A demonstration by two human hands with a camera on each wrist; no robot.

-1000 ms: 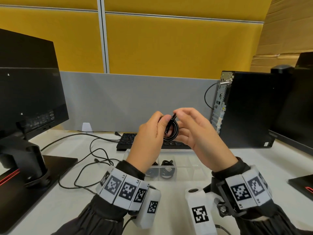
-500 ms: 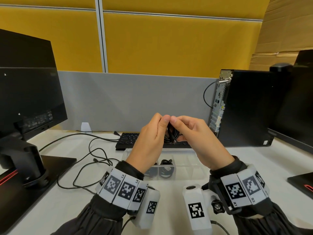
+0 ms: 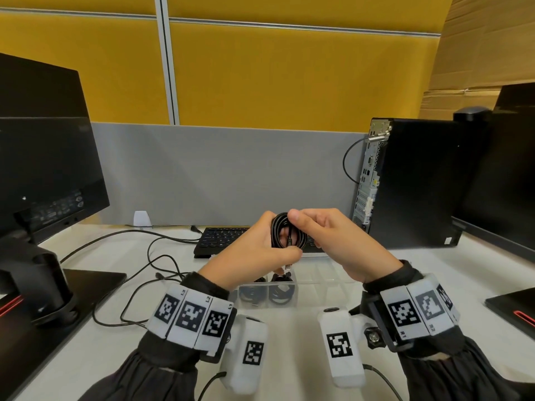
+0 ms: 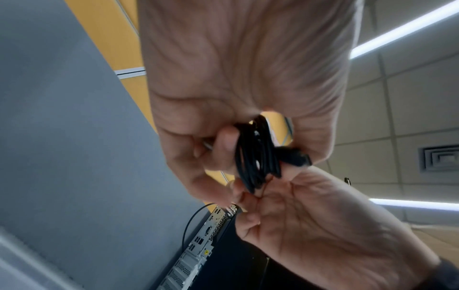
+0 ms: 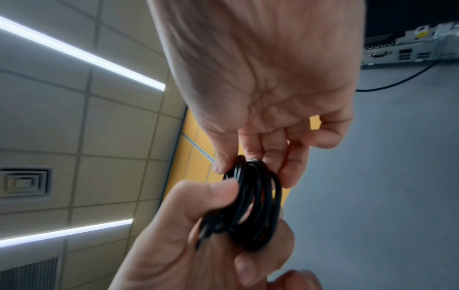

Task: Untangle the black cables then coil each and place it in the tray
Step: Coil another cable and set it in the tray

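Observation:
A small black cable coil (image 3: 285, 234) hangs in the air above the clear tray (image 3: 327, 280), held between both hands. My left hand (image 3: 262, 251) grips its lower left side, thumb over the loops; the coil (image 4: 257, 157) shows bunched in its fingers, a plug end sticking out. My right hand (image 3: 324, 235) pinches the top of the coil (image 5: 255, 198) with thumb and fingertips. Two coiled black cables (image 3: 275, 290) lie in the tray's left compartments, partly hidden by my left wrist.
A black keyboard (image 3: 223, 237) lies behind the tray. Loose black cables (image 3: 150, 264) trail over the white desk at the left, by a monitor (image 3: 43, 169) and its stand. A black PC tower (image 3: 411, 183) stands at the right, another monitor base (image 3: 515, 305) at far right.
The coil has turned from edge-on to face-on between the hands. My left thumb now lies across its lower edge and my right thumb sits on its top.

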